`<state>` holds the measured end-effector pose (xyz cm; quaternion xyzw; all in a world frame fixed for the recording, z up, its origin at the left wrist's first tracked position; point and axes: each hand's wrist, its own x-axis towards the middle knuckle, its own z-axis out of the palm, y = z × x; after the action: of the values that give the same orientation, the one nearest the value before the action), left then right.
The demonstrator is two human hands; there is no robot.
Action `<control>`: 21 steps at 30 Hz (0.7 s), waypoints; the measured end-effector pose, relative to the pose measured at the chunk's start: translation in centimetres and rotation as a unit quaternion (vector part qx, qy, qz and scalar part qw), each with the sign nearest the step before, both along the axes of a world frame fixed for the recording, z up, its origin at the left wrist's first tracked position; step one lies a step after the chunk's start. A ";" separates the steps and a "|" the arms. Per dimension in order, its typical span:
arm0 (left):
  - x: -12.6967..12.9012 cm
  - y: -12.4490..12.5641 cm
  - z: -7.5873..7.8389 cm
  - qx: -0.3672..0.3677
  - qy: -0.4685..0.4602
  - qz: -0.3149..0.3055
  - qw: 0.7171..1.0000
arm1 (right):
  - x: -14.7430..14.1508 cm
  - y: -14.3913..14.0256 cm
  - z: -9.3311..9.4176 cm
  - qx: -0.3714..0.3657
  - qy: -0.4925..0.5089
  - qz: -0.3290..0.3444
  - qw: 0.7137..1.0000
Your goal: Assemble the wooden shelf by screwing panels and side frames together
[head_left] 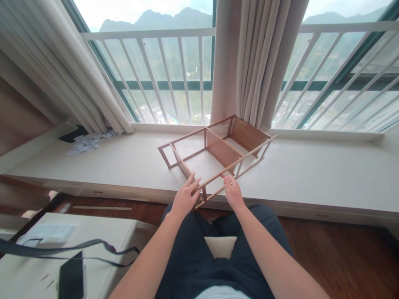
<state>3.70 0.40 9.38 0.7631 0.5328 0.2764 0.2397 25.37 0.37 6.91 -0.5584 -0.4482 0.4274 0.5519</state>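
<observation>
A light wooden frame [218, 151] of thin slats and two brown panels lies on its side on the white window ledge [311, 174], its near corner hanging at the ledge's front edge. My left hand [185, 196] rests on the frame's near-left corner, fingers spread along the panel and slat. My right hand [232, 191] pinches the long front slat just to the right of it. Both forearms reach up from my lap.
Scraps of white paper [87, 143] lie at the ledge's left end under the curtain [62, 74]. A white table [102, 232] at lower left carries a phone [71, 276], a black strap [77, 247] and a booklet. Barred windows stand behind; the floor is dark wood.
</observation>
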 end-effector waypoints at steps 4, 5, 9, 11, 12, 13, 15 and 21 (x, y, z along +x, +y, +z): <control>0.1 0.0 -0.1 -0.005 -0.012 -0.007 1.000 | -2.2 -2.7 0.1 0.052 -0.181 0.109 0.976; 0.1 0.1 0.0 -0.007 -0.014 -0.011 1.000 | -2.9 -3.0 0.0 0.049 -0.203 0.142 0.968; -0.1 0.1 0.1 -0.011 -0.021 -0.018 1.000 | -5.1 -2.9 -0.4 0.046 -0.246 0.168 0.953; -0.2 0.1 0.1 -0.010 -0.023 -0.019 0.999 | -5.6 -2.6 -0.6 0.052 -0.250 0.169 0.952; -0.2 0.1 0.1 -0.010 -0.022 -0.019 1.000 | -5.7 -2.4 -0.7 0.055 -0.250 0.169 0.952; -0.3 0.1 0.1 -0.011 -0.019 -0.019 1.000 | -5.8 -2.4 -0.7 0.057 -0.251 0.168 0.952; -0.3 0.0 0.2 -0.014 -0.009 -0.019 1.000 | -5.9 -2.4 -0.7 0.059 -0.251 0.158 0.953; -0.3 -0.1 0.4 -0.021 0.014 -0.010 1.000 | -6.0 -2.5 -0.4 0.059 -0.240 0.145 0.958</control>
<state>3.37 0.28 9.80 0.7667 0.5345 0.2523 0.2509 19.35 -2.16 6.48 -0.5401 -0.6678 0.3294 0.3922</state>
